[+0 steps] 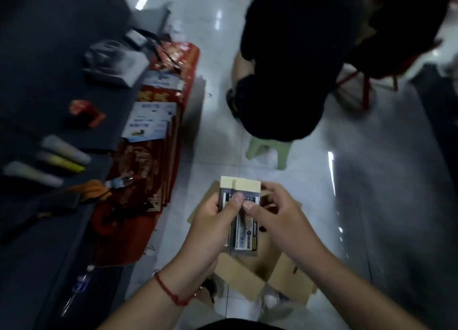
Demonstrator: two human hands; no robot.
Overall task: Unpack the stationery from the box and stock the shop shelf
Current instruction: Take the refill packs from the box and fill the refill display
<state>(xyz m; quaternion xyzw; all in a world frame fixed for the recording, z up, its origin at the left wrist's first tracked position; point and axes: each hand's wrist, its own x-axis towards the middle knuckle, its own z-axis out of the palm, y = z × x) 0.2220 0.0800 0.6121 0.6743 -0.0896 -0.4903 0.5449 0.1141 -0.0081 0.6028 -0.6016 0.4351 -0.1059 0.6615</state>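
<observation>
Above the opened cardboard box (250, 277) on the tiled floor (347, 193), both hands hold a small stack of packaged stationery items (241, 215), apparently erasers in printed sleeves with pale ends showing at the far side. The left hand (210, 228) grips the stack from its left edge, fingers curled underneath and thumb pressed on the top label. The right hand (277, 213) closes on the right side, thumb on the label beside the left thumb, fingers wrapped round the far edge. Judged step: unpacking, with the stack lifted clear of the box and being squared up or counted before shelving. The next move would call for carrying it left to the dark shelf surface (49, 94) and finding a bare spot. That shelf already bears highlighter-like tubes (64, 156), a red packet (85, 113) and orange-handled pliers (99, 188); blur prevents closer identification. Red and gold boxed goods (148, 168) stand along its front edge and crowd the approach. A second person in black (297, 64) sits on a green stool (270, 148) ahead, narrowing the aisle.
</observation>
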